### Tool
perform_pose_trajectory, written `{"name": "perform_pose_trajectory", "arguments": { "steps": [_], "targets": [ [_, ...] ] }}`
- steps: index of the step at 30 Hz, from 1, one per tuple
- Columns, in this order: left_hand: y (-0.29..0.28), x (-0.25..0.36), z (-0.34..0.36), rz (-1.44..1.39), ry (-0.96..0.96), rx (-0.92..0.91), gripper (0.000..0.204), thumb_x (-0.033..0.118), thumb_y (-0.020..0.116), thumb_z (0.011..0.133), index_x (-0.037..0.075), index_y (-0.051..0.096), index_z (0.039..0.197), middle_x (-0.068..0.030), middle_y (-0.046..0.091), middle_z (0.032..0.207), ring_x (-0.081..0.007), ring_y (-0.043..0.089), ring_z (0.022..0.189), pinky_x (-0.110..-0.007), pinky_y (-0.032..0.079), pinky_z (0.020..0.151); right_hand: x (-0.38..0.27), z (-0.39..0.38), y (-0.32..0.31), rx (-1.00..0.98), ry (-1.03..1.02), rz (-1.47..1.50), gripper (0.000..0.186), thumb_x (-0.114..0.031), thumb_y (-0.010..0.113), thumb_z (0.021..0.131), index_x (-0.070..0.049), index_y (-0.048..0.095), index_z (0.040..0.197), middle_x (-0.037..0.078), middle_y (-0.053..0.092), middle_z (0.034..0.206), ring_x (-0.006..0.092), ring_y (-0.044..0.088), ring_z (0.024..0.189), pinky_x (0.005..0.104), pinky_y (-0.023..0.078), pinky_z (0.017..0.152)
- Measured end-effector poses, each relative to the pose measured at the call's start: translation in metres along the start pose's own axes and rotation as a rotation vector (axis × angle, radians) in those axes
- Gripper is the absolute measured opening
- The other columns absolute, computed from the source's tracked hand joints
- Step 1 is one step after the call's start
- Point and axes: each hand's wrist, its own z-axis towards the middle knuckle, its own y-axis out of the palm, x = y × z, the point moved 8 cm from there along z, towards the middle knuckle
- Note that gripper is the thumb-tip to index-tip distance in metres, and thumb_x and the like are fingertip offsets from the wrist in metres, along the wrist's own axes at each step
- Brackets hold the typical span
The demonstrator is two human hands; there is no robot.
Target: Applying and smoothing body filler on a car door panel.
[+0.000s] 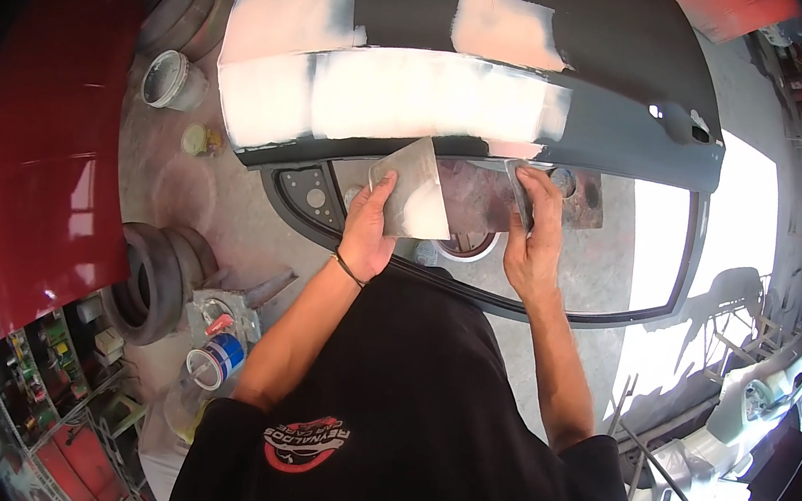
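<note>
A dark grey car door [623, 127] lies in front of me, with pale pinkish-white filler patches [409, 93] spread over its panel. Its window opening faces me. Thumb on top, my left hand [368, 232] grips a thin flat plate [409, 177] that carries a smear of pale filler. My right hand [536, 226] pinches a thin, flat spreader [518, 193], held nearly on edge a little to the right of the plate. Both hands are above the window opening, close to the panel's lower edge. The spreader's working edge is partly hidden by the angle.
At left are a red car panel [50, 161], stacked tyres [145, 286], a white bucket [171, 81] and a small yellowish tub [198, 139]. A blue can [216, 358] stands beside my left forearm. A silver bumper [750, 399] lies among metal stands at right.
</note>
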Motion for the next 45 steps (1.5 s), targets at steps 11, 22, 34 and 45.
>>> {"name": "perform_pose_trajectory", "arguments": {
  "steps": [11,22,34,45],
  "targets": [
    [0.096,-0.014,-0.007,0.027,-0.054,-0.160,0.036,0.031,0.060,0.121,0.011,0.060,0.151,-0.0077,0.072,0.142,-0.0251,0.073,0.129,-0.052,0.065,0.106,-0.033,-0.044,0.008,-0.060,-0.228,0.093,0.089,0.032,0.060,0.078,-0.012,0.063,0.154,0.023,0.054,0.158,0.0466,0.053,0.153,0.0547,0.047,0.128],
    [0.157,0.039,-0.044,1.177,0.711,-0.185,0.047,0.039,0.059,0.120,-0.005,0.070,0.132,-0.0305,0.073,0.085,-0.0462,0.076,0.083,-0.052,0.057,0.075,-0.041,-0.021,-0.009,-0.181,-0.186,-0.270,0.073,0.012,0.062,0.078,-0.017,0.076,0.143,0.009,0.066,0.148,0.0400,0.056,0.144,0.0556,0.044,0.121],
    [0.044,0.037,-0.006,0.172,0.128,0.054,0.039,0.033,0.066,0.118,0.002,0.070,0.140,-0.0052,0.075,0.133,-0.0192,0.071,0.122,-0.038,0.053,0.112,0.038,0.096,-0.036,-0.030,-0.162,-0.589,0.056,0.006,0.063,0.096,-0.014,0.072,0.148,0.007,0.069,0.151,0.0367,0.062,0.139,0.0542,0.048,0.116],
    [0.014,0.019,0.011,-0.144,-0.022,-0.008,0.042,0.035,0.067,0.116,0.005,0.069,0.146,-0.0063,0.075,0.143,-0.0243,0.070,0.134,-0.042,0.053,0.118,0.058,0.125,0.005,-0.092,-0.148,-0.700,0.057,0.005,0.060,0.100,-0.015,0.071,0.152,0.010,0.069,0.150,0.0379,0.062,0.141,0.0528,0.050,0.118]
  ]
}}
